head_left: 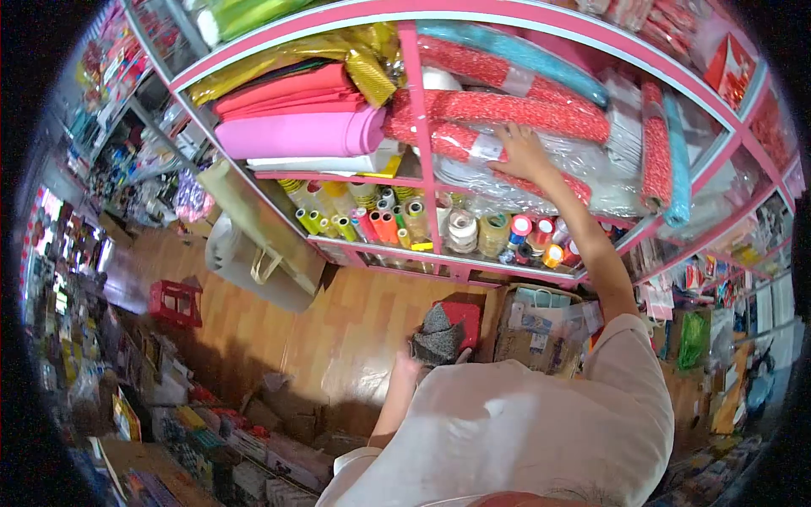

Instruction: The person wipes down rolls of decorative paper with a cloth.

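My right hand [524, 155] reaches into the upper shelf, fingers spread over plastic-wrapped red speckled rolls [517, 113], near a white label. It rests on them without a visible grip. Low in the middle, my left hand [407, 368] is closed on a dark grey cloth [438, 336], its fingers partly hidden by the cloth. A pink roll [300, 133] and folded red sheets [291, 91] lie left of the shelf's pink upright. Blue rolls [515, 61] lie behind the red ones.
Below are spools [384, 226] and tape rolls [462, 230] on a lower shelf. A cardboard box [532, 338] and a red stool [473, 319] stand by the cabinet. A large upright roll [253, 262] leans at left, near a red crate [176, 304]. Packed goods line both sides.
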`<state>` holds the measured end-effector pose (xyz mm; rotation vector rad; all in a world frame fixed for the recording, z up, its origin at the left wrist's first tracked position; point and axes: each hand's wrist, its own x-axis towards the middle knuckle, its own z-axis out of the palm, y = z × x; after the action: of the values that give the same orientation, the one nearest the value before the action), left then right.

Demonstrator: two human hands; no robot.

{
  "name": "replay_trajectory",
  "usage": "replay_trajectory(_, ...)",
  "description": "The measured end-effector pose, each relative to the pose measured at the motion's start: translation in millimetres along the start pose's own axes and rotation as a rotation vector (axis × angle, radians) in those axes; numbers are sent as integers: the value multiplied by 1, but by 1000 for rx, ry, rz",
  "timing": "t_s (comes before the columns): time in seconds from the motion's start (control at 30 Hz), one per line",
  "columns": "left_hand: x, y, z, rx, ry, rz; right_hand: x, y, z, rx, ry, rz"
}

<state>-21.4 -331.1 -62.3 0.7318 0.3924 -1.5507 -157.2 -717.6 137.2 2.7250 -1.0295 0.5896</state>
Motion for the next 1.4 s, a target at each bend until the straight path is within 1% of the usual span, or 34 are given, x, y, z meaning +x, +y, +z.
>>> replay_trajectory(0.03, -9, 1, 11, 7, 78, 29, 8, 2, -2, 88, -131, 58)
replay_trajectory(0.07, -17, 2, 19, 17, 155, 58, 16, 4, -4, 90, -130, 46)
replay_trajectory(0.1, -23, 3, 24, 8, 152, 65, 24, 8, -7, 65, -44, 56)
replay_trajectory(0.17, -30, 3, 30, 68, 289, 95, 44, 29, 0, -39, 148, 69)
replay_trajectory(0.2, -30, 4, 29, 62, 290, 96, 49, 37, 0, -38, 146, 63)
replay_trajectory(0.27, -26, 11, 27, -16, 340, 75, 56, 49, -1, -187, 146, 83)
replay_trajectory(0.3, -13, 14, 8, -12, 338, 77, 61, 58, 4, -190, 57, 117)
replay_trajectory(0.33, 7, 15, -24, -25, 216, 70, 63, 65, 9, -192, 62, 120)
replay_trajectory(0.37, 19, 18, -40, -38, 92, 63, 65, 71, 12, -185, -3, 129)
replay_trajectory(0.4, 17, 21, -33, -34, 84, 63, 67, 76, 14, -179, -67, 139)
replay_trajectory(0.47, 6, 25, -13, -92, 225, 102, 72, 80, 18, -183, -63, 150)
replay_trajectory(0.57, 25, 30, -37, -126, 188, 124, 71, 82, 15, -167, -44, 142)
replay_trajectory(0.7, 25, 37, -32, -63, 224, 129, 69, 85, 2, -130, -13, 101)
replay_trajectory(0.73, 27, 39, -36, -66, 185, 124, 69, 87, 1, -131, -14, 106)
replay_trajectory(0.8, 34, 40, -43, -63, 146, 114, 70, 93, -1, -14, 62, 43)
replay_trajectory(0.87, 35, 40, -42, -44, 181, 143, 75, 103, 2, 9, 44, 38)
replay_trajectory(0.93, 36, 40, -40, -45, 158, 120, 72, 101, -4, 32, 28, 33)
replay_trajectory(1.0, 35, 40, -35, -49, 134, 99, 69, 96, -15, 75, 135, 5)
replay_trajectory(1.03, 31, 40, -29, -38, 151, 91, 69, 93, -21, 74, 135, 9)
replay_trajectory(1.1, 31, 40, -27, -23, 169, 81, 69, 89, -33, -19, 241, 19)
replay_trajectory(1.13, 33, 40, -28, -30, 160, 74, 69, 85, -45, -20, 240, 24)
replay_trajectory(1.2, 33, 39, -34, -32, 152, 61, 70, 81, -66, -100, 147, 159)
replay_trajectory(1.23, 30, 41, -38, -191, -252, -41, 70, 86, -70, -167, 177, 155)
replay_trajectory(1.27, 30, 42, -41, -348, -654, -146, 71, 94, -71, -169, 174, 162)
replay_trajectory(1.3, 32, 44, -42, -346, -652, -151, 73, 102, -74, -172, 231, 147)
replay_trajectory(1.33, 35, 46, -43, -400, -660, -214, 72, 108, -75, -175, 288, 133)
replay_trajectory(1.37, 38, 47, -44, -456, -666, -277, 71, 115, -75, -223, 282, 219)
replay_trajectory(1.4, 33, 46, -28, -455, -665, -282, 70, 119, -75, -227, 280, 223)
